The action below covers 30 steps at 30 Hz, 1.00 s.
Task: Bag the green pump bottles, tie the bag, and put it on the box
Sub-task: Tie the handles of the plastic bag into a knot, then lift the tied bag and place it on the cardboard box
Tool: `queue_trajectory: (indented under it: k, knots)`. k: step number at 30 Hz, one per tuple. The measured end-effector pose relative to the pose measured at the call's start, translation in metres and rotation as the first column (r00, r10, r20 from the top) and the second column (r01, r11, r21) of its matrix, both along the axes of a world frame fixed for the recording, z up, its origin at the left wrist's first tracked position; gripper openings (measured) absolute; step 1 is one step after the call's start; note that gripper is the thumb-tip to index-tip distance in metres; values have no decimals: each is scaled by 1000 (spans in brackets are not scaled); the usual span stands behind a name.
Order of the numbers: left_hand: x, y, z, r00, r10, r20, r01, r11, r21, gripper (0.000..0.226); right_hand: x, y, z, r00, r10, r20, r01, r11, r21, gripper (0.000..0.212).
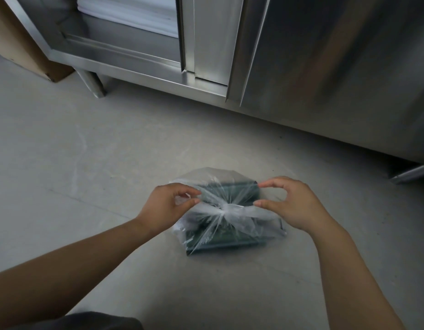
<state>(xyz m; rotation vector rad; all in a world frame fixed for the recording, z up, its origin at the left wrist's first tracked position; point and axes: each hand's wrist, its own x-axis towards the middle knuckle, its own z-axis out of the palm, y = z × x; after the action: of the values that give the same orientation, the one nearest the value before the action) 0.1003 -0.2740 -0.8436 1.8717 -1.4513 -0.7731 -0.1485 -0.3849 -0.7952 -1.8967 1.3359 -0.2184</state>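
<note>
Bag (226, 210) on floor (87, 163), steel cabinet (325, 67) behind

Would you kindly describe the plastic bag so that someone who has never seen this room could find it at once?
In front of the long steel cabinet lies a concrete floor. On it, between the person's left hand and right hand, sits the clear plastic bag. It alone is see-through, knotted on top, with dark green things inside.

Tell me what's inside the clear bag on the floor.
Through the film of the bag, dark green bottles show as blocky shapes lying flat. The knot and bunched plastic cover the middle, so their number and pump heads cannot be made out.
</note>
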Motion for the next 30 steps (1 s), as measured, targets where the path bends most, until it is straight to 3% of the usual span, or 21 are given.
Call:
queue_trajectory:
  k: [3,7,10,17,23,27,30]
  knots:
    - [4,-3,-4,990,-24,139,34,997,-67,21,23,7,9,993,111,-30,-114,980,-162,35]
    - [11,1,-16,965,-87,246,86,996,17,43,54,38,-25,967,243,-75,-249,966,-72,52]
    - [15,6,-29,952,-163,258,149,986,73,67,60,52,-60,963,235,-132,-250,961,-117,59]
    - [19,5,-52,957,-138,253,119,989,87,63,71,50,-93,953,203,-227,-246,953,-179,64]
    - [33,1,-68,974,-139,179,102,974,203,65,83,50,-112,968,182,-173,-224,937,-267,73]
    - [35,1,-75,978,-132,158,100,975,197,64,87,51,-118,979,146,-142,-193,889,-416,73]
    - [36,1,-77,980,-126,151,98,978,182,62,89,53,-119,978,158,-138,-201,890,-409,76]
